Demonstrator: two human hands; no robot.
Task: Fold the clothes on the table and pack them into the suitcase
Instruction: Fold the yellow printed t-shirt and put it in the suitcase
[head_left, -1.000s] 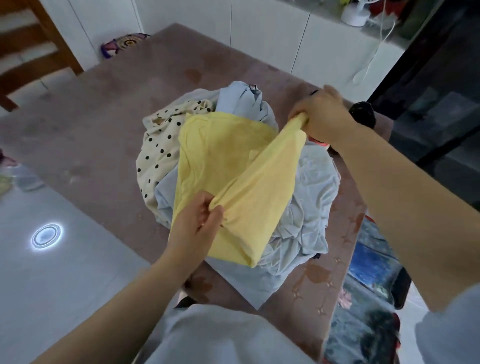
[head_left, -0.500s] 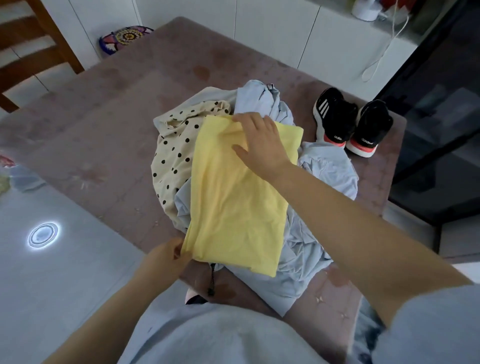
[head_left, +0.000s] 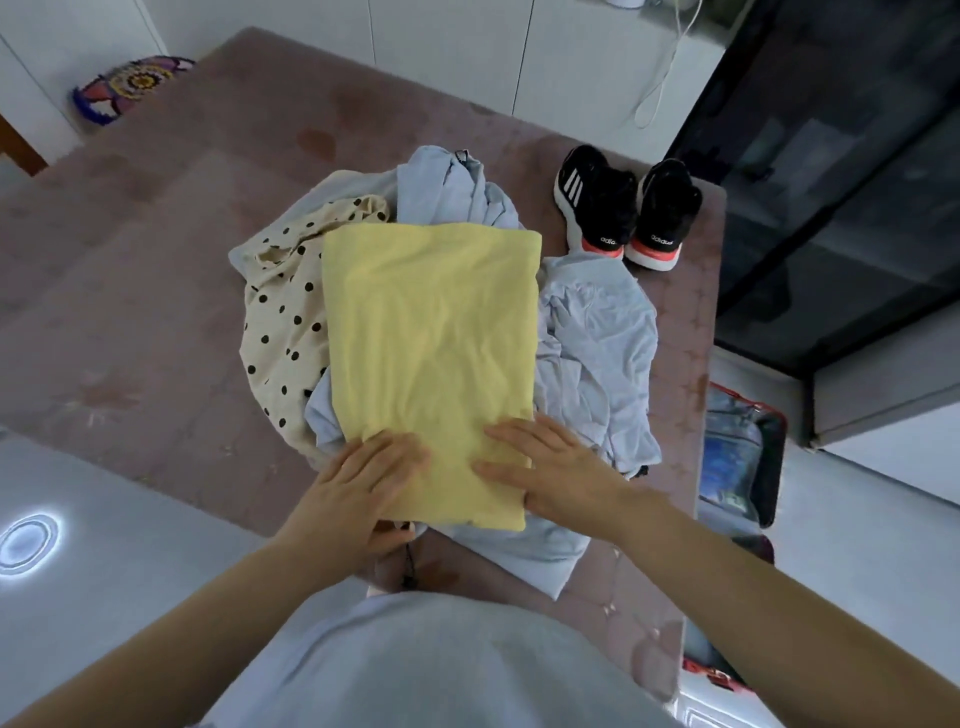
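The yellow shirt (head_left: 431, 353) lies folded in a rectangle on the loose clothes (head_left: 592, 338) on the bench (head_left: 156, 260). It looks light, soft and limp (likely to sag open), so lift it with support under the near edge. Both the left hand (head_left: 358, 488) and right hand (head_left: 550, 467) press flat there, fingers straight. Earlier, the right hand smoothed the far end while the left pinched the near corner.

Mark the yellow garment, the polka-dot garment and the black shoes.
yellow garment (head_left: 431, 332), head view, middle of its folded top.
polka-dot garment (head_left: 283, 322), head view, exposed left part.
black shoes (head_left: 597, 202), head view, left-hand shoe's upper.
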